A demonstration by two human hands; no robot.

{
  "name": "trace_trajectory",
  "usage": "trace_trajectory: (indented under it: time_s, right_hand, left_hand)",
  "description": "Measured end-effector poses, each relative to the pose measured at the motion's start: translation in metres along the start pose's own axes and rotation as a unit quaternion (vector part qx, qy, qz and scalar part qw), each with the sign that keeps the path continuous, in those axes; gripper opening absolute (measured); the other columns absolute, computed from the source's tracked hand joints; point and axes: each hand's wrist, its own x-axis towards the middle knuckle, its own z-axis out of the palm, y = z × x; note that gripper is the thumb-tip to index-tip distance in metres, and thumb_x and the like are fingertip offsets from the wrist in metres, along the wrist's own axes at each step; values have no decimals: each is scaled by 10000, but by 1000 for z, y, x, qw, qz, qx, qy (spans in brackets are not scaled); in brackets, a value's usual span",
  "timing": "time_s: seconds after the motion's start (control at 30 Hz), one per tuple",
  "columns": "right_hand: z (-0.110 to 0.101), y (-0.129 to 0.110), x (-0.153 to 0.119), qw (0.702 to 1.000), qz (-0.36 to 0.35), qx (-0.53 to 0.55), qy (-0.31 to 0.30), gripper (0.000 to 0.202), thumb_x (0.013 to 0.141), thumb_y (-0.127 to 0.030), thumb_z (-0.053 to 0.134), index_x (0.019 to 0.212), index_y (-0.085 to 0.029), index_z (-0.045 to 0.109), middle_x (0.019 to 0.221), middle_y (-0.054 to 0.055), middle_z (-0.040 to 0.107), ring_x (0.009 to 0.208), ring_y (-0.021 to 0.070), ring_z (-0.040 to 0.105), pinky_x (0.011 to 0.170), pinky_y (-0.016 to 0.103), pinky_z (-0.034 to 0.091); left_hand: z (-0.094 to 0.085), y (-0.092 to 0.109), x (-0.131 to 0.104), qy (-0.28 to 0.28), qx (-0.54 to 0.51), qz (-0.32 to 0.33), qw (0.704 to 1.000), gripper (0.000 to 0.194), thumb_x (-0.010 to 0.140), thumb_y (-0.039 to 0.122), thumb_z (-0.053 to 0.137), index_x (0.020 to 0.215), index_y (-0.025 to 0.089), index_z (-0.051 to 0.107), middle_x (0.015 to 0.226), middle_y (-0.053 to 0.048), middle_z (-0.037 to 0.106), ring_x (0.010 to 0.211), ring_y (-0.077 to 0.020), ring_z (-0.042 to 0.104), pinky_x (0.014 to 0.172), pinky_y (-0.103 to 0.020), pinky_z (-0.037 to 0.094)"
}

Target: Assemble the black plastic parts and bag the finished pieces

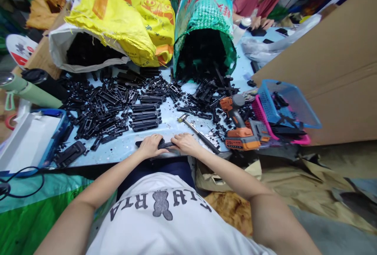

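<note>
Fingers of my left hand (150,146) and right hand (185,143) curl closed over 1 black plastic strip (165,144), its long axis left-right at the table's (123,147) near edge, both equally near.

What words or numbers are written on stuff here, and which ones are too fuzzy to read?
"20": on the orange drill's battery.
Upside-down letters on the white shirt: not clearly readable.
Red print on the yellow bag: too blurred.
Red print on the green bag: too blurred.
</note>
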Motion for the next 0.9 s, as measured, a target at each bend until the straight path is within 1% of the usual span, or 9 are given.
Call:
trace_trajectory:
  time_s: [0.07,0.17,0.3,0.43,0.53,0.63,0.77,0.83,0.9]
  right_hand:
    - [12,10,-1,1000,-11,14,24,372,917,-473,369,967,-166,572,902,89,581,830,195,538,703,296,325]
    - [31,17,-4,996,-7,32,77,373,904,-476,403,943,-158,593,942,96,567,880,200,503,742,311,321]
    - [53,10,-13,994,16,52,99,363,898,-477,416,922,-168,607,908,83,567,859,196,498,737,315,340]
    - [64,12,-24,986,31,86,138,328,893,-453,444,1019,-194,599,913,79,579,873,194,517,754,317,375]
    - [55,41,-24,966,77,116,218,295,910,-379,429,1066,-185,588,989,103,590,942,209,518,804,335,395]
    - [32,87,-4,943,173,123,255,268,925,-293,388,1043,-166,592,990,105,599,949,213,512,818,330,408]
    - [1,133,53,941,283,80,170,231,913,-235,402,1019,-160,593,1017,105,602,983,202,501,833,289,404]
    - [-7,142,84,935,324,66,128,220,891,-220,436,1037,-143,581,1050,134,598,1002,216,501,816,293,409]
    - [-10,145,110,929,346,66,112,229,868,-167,445,1056,-119,568,1052,164,599,997,230,512,797,304,413]
  left_hand:
    - [-2,6,21,-7,2,22,1000,603,764,606,513,1159,152,475,1066,-115,569,1018,-254,517,834,-359,423]
    - [-2,14,81,19,30,15,999,418,889,381,420,1251,172,408,1202,-108,510,1121,-232,450,923,-360,375]
    - [4,12,172,-17,91,-44,995,369,872,89,337,1208,179,459,1171,-111,523,1053,-219,485,846,-342,406]
    - [12,3,213,-34,100,-60,993,288,840,23,349,995,105,578,1004,-145,580,976,-226,523,817,-347,412]
    - [14,-2,205,-29,103,-56,993,275,826,18,366,933,101,605,958,-133,585,953,-214,524,814,-320,414]
    - [6,-4,173,-13,109,-59,992,316,836,46,365,1020,146,601,982,-105,571,951,-201,514,799,-300,425]
    - [-19,-12,107,93,56,-51,993,268,863,139,409,1074,158,572,958,-90,572,914,-200,527,826,-326,438]
    - [-33,-19,69,153,26,-50,987,234,869,163,417,1043,145,572,949,-94,576,912,-204,529,840,-341,441]
    - [-45,-28,33,169,23,-62,983,224,872,162,410,1019,144,578,928,-92,575,893,-202,530,826,-343,449]
